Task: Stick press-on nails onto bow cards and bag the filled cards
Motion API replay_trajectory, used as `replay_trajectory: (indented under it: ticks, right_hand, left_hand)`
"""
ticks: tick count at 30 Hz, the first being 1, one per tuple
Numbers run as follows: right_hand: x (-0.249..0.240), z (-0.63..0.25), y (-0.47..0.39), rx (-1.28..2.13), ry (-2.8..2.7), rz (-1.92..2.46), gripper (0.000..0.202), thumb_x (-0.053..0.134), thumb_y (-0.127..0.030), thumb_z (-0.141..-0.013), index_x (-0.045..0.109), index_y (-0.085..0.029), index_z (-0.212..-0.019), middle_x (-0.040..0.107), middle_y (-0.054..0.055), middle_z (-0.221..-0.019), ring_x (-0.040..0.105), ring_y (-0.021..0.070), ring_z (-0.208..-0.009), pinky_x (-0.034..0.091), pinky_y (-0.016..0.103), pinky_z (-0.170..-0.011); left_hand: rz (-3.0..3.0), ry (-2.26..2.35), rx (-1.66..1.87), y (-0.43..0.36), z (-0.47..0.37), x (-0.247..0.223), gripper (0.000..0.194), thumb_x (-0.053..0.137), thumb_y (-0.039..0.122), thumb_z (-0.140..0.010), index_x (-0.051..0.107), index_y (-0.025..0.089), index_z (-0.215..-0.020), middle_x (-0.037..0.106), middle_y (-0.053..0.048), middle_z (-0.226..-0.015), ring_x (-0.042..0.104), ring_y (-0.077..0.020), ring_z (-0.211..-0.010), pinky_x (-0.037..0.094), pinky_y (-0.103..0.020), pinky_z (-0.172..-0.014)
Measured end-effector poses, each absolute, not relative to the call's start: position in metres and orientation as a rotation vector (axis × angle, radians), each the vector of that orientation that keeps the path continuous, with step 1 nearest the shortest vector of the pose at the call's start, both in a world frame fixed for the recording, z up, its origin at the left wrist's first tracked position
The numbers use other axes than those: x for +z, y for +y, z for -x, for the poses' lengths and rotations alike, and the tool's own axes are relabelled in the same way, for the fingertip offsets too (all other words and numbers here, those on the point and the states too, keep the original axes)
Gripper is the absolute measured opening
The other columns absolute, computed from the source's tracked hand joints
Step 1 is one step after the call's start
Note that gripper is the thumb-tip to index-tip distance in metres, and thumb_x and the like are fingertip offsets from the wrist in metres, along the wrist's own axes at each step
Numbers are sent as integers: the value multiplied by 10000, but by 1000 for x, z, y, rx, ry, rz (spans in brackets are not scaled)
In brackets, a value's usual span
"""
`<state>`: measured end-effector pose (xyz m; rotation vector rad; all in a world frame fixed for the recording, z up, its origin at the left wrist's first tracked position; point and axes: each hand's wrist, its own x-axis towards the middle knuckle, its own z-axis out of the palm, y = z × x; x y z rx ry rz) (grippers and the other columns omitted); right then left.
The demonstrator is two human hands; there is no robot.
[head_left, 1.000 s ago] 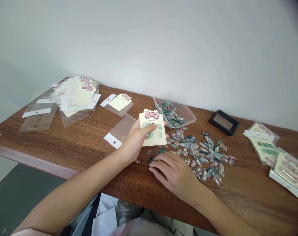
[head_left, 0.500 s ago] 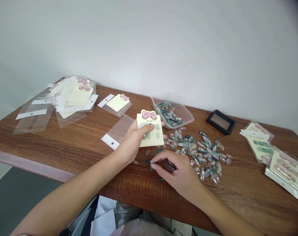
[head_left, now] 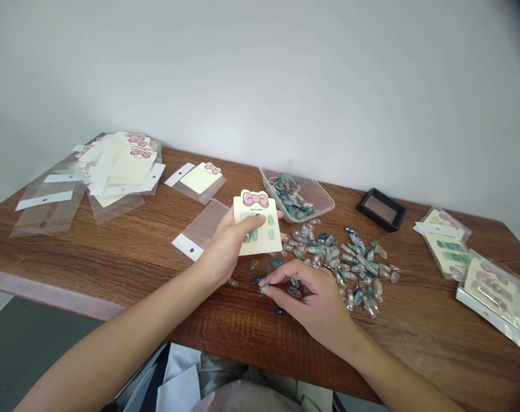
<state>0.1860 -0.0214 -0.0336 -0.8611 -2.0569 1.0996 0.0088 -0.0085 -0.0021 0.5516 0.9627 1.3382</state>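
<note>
My left hand (head_left: 227, 243) grips a cream display card (head_left: 260, 246) with a pink bow on top, its thumb lying across the front. Several green and clear press-on nails (head_left: 270, 234) sit on the card, partly covered by the thumb. Just below and to the right, my right hand (head_left: 309, 292) pinches a small press-on nail (head_left: 264, 286) between thumb and forefinger, low over the wood. Beside those fingertips lies a dark blue nail (head_left: 256, 281). A loose pile of clear, teal and blue nails (head_left: 358, 266) spreads right of the hand.
Behind the pile stands a clear plastic tub (head_left: 327, 201) of nails, with a black box (head_left: 382, 209) to its right. Blank bow cards (head_left: 133, 166) and clear bags (head_left: 49, 214) lie at left. Packed nail sets (head_left: 495, 292) are at the far right.
The right fingertips have lifted slightly with a pale-looking nail now showing in the pinch, apart from the dark blue one. The left hand still holds the card; the whole view has shifted a little.
</note>
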Motion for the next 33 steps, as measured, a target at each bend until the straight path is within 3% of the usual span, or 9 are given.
replay_trajectory:
  ticks: [12,21,33]
  right_hand:
    - [-31,-185,-22,1107,-2027,802,109,710,-138,-842,647,-218,-803,777,-15,-813,753,142,-749,576,235,-701]
    - [-33,-188,-23,1109,-2037,875,102,726,-195,-851,649,-241,-899,773,-38,-840,738,118,-714,564,219,-686]
    - [-32,-188,-19,1027,-2034,844,103,716,-152,-859,681,-240,-899,766,-50,-842,723,97,-714,551,192,-695]
  left_hand:
    - [-563,967,1337,-10,-8,-3,314,678,230,-824,628,148,-1123,754,-130,-1131,756,-281,-804,603,-409,-743]
    - [-566,963,1335,-10,-8,-3,320,677,212,-825,613,145,-1131,756,-119,-1123,757,-250,-790,608,-355,-710]
    - [-540,965,1325,-10,-9,-5,340,681,203,-818,619,139,-1146,765,-122,-1105,761,-268,-782,621,-397,-737]
